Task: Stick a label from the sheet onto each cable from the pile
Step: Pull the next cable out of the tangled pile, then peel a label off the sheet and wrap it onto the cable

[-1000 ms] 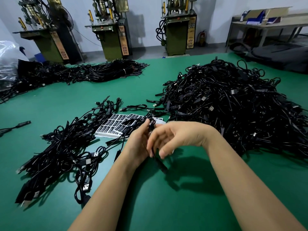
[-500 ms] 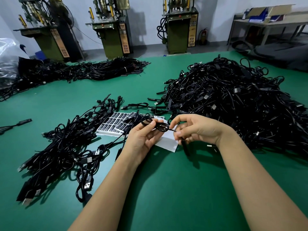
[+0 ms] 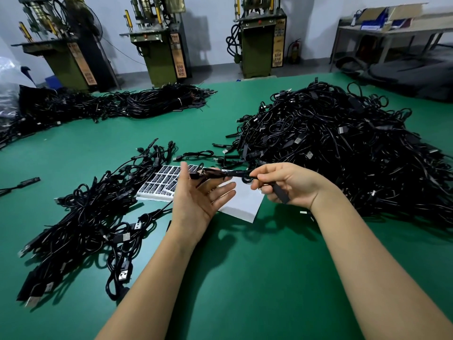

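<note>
Looking down through the head camera, I see a broad green matte work surface (image 3: 245, 278) filling most of the view. My left hand (image 3: 196, 200) hangs above it palm up, fingers spread wide and loose, with one end of a thin black cable (image 3: 221, 173) resting against the thumb and fingertips rather than gripped. My right hand (image 3: 286, 184) is pinched closed on the other end of that cable, thumb and forefinger holding a small coil of it, with a dark plug end sticking down out of the fist. The cable stretches between both hands, clear of the surface.

Directly beneath the hands lies the white sheet of small black printed labels (image 3: 159, 182), flat on the green surface; its near right part is bare white backing. To my right sits the large tangled pile of black cables (image 3: 343, 148), heaped high and near the sheet. To my left a flatter spread of black cables with silver USB plugs (image 3: 81, 229) lies touching the sheet's left edge. Farther back on the left, a long heap of bundled black cords (image 3: 152, 101) runs along the surface's far side.

Beyond the surface stand three olive-green upright machines (image 3: 259, 45) against a pale wall, on a grey floor. At the far right a grey metal table (image 3: 392, 30) carries cardboard boxes.
</note>
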Demonstrator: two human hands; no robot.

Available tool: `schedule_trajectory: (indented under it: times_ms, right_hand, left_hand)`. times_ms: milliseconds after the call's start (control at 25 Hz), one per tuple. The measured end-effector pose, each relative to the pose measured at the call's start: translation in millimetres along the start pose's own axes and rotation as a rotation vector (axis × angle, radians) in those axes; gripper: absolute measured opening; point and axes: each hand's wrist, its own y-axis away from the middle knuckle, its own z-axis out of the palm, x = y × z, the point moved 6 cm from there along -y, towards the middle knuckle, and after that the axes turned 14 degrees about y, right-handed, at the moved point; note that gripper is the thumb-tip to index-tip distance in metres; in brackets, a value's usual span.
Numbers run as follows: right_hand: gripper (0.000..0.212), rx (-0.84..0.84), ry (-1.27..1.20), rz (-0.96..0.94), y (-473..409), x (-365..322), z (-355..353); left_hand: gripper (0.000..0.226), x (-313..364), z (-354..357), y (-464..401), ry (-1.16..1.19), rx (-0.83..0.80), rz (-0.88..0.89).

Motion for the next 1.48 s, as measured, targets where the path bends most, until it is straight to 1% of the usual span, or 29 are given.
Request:
schedule_trajectory:
  times_ms: [80,120,160,240,280,320,360,400,440,480,560,600,680,760,880,960,1080,1160,1280,1320,1360,1440,1480]
  right_hand:
    - [0.012,0.003,-0.045,0.007,-2,1,3]
    - [0.013,-0.016,-0.058,0.004,-2,1,5]
    - [0.014,-0.054,-0.060,-0.004,-2,0,9]
    - [0.016,-0.165,-0.005,-0.025,2,-5,17]
    - [0.013,-0.212,0.062,-0.038,4,-7,21]
    - [0.010,-0.240,0.149,-0.049,6,-9,24]
    - [0.008,-0.249,0.236,-0.055,6,-10,27]
    - [0.008,-0.249,0.302,-0.052,5,-10,32]
    - [0.008,-0.251,0.337,-0.048,3,-10,38]
    - [0.008,-0.253,0.346,-0.045,1,-9,44]
    - [0.009,-0.225,0.328,-0.039,-4,-7,50]
    - [0.010,-0.199,0.331,-0.032,-5,-6,49]
    - [0.007,-0.151,0.364,-0.025,-3,-6,40]
    - [0.003,-0.146,0.377,-0.028,3,-6,32]
    - [0.018,-0.144,0.324,-0.037,7,-7,25]
    - [0.020,-0.040,0.291,-0.058,5,-8,15]
    - [0.016,0.098,0.232,-0.097,1,-9,9]
    - [0.015,0.132,0.278,-0.138,-3,-10,15]
    - [0.018,0.156,0.344,-0.164,-7,-10,25]
    - [0.018,0.175,0.335,-0.162,-9,-9,27]
    - [0.015,0.202,0.315,-0.159,-12,-8,27]
    - [0.007,0.276,0.298,-0.154,-17,-3,28]
    - [0.003,0.310,0.319,-0.149,-20,-2,30]
  left_hand:
    - [0.065,6,-1,2,0.083,0.027,-0.010]
    - [0.064,9,-2,4,0.066,0.037,0.026]
    - [0.058,13,-2,6,0.016,0.046,0.074]
    - [0.032,25,-5,9,-0.138,0.069,0.175]
    - [0.019,34,-6,10,-0.271,0.062,0.244]
    - [0.011,44,-5,13,-0.475,0.054,0.343]
    - [0.010,53,-2,16,-0.766,0.051,0.482]
    - [0.013,56,6,22,-1.067,0.033,0.639]
    - [0.020,51,18,30,-1.288,-0.032,0.767]
    - [0.027,39,29,35,-1.399,-0.134,0.814]
    - [0.037,10,42,38,-1.425,-0.326,0.683]
    - [0.037,-2,43,38,-1.439,-0.381,0.625]
    - [0.036,-13,39,35,-1.460,-0.421,0.528]
    - [0.033,-14,33,30,-1.433,-0.405,0.469]
    - [0.027,-9,24,24,-1.395,-0.327,0.430]
    - [0.021,-6,18,19,-1.374,-0.260,0.375]
    - [0.019,-3,13,17,-1.343,-0.175,0.336]
    - [0.018,-1,14,18,-1.312,-0.170,0.348]
    - [0.014,0,15,18,-1.290,-0.188,0.315]
    - [0.012,3,14,17,-1.334,-0.165,0.347]
    - [0.010,8,15,18,-1.416,-0.117,0.431]
    - [0.010,15,17,24,-1.629,0.015,0.686]
    - [0.010,17,15,24,-1.713,0.081,0.743]
